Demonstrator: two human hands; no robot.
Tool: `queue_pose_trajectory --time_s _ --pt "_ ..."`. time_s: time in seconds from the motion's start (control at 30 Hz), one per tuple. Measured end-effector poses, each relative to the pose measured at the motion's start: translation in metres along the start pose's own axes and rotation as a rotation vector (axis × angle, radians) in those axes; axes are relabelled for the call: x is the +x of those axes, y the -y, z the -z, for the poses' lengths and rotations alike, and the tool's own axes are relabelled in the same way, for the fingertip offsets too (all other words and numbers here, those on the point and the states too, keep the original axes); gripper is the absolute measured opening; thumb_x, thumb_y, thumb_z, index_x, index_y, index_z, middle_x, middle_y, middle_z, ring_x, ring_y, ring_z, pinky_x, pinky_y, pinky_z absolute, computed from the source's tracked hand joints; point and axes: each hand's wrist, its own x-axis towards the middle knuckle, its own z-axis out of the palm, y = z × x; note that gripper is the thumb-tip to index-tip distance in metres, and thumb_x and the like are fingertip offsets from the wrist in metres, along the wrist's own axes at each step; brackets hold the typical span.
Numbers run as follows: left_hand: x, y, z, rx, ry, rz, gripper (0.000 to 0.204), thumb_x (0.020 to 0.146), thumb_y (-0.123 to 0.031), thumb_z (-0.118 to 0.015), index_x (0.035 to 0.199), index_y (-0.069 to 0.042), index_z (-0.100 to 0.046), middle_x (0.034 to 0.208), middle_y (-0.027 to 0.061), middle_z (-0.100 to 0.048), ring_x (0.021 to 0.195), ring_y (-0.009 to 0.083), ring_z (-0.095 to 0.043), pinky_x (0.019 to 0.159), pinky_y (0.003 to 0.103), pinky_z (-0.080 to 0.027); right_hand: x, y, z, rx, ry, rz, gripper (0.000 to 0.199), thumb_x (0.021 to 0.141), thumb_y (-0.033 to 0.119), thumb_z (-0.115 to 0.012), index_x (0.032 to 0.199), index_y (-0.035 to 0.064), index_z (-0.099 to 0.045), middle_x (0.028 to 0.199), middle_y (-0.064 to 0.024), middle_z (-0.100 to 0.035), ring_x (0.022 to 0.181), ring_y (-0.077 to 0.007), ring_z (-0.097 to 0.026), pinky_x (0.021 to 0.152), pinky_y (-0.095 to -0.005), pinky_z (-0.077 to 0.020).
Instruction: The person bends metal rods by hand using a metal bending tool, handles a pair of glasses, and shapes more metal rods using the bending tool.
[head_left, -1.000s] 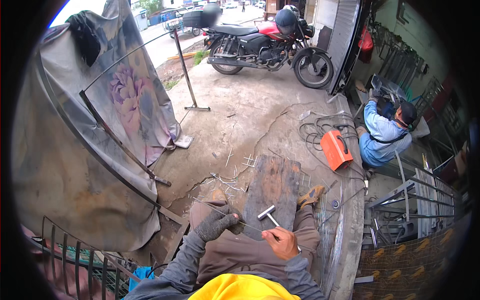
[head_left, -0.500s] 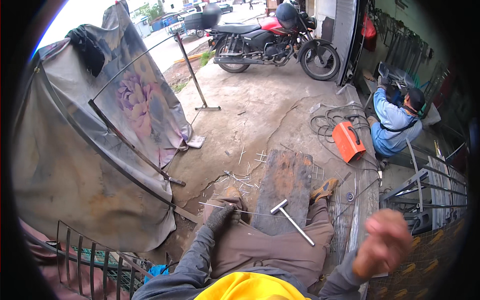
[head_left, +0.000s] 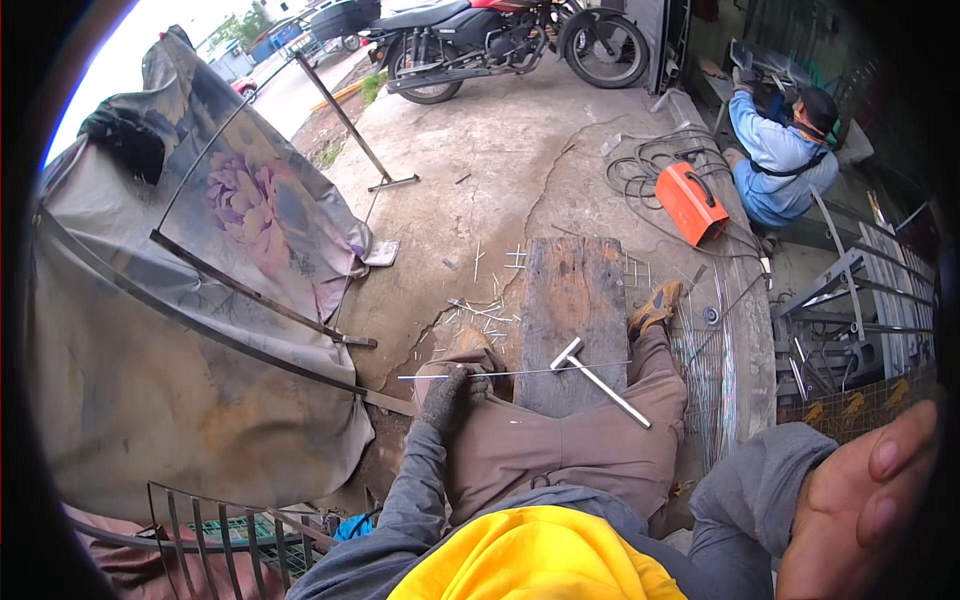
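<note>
My left hand [head_left: 455,398], in a dark glove, is closed round a thin metal rod [head_left: 520,373] over my left knee. The rod runs rightward above a worn wooden plank [head_left: 574,290]. A T-shaped metal hammer [head_left: 610,393] has its head over the plank and its handle across my right thigh. My bare right hand [head_left: 860,505] is raised at the far right, away from the hammer, with its fingers curled and nothing visible in them. Part of that hand is lost in the dark rim.
Cut rod pieces [head_left: 485,312] litter the concrete beyond my left foot. Long thin rods [head_left: 715,380] lie by my right leg. An orange machine [head_left: 690,203] with cables stands ahead right, near a crouching person [head_left: 785,155]. A draped cloth [head_left: 200,350] fills the left; a motorcycle [head_left: 480,45] stands behind.
My right hand has moved outward to the right and closer to the camera. The view has tilted downward. My left hand keeps hold of the rod, and the hammer stays on my thigh.
</note>
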Motion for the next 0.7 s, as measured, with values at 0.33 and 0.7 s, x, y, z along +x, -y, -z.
queue_pose_trajectory --time_s 0.33,0.7 --pt "-0.001 -0.003 -0.014 0.011 -0.046 -0.033 0.027 0.093 -0.028 -0.068 0.109 -0.008 -0.06 0.092 0.0068 -0.063 0.08 0.0207 -0.062 0.068 0.034 -0.053 -0.009 -0.051 -0.1 0.136 -0.116 -0.637 0.029 0.087 0.002 -0.062 0.114 0.0014 -0.05 0.102 -0.008 -0.061 0.084 -0.0108 -0.057 0.075 -0.0237 -0.0461" --pt "0.013 0.005 -0.001 0.064 -0.031 -0.029 0.023 0.097 -0.031 -0.062 0.105 -0.01 -0.059 0.088 0.0022 -0.06 0.074 0.016 -0.058 0.062 0.029 -0.049 -0.214 -0.048 -0.183 -0.006 0.365 -1.246 0.033 0.087 0.013 -0.061 0.118 0.0077 -0.053 0.072 -0.0154 -0.065 0.066 -0.0363 -0.066 0.06 -0.046 -0.051"
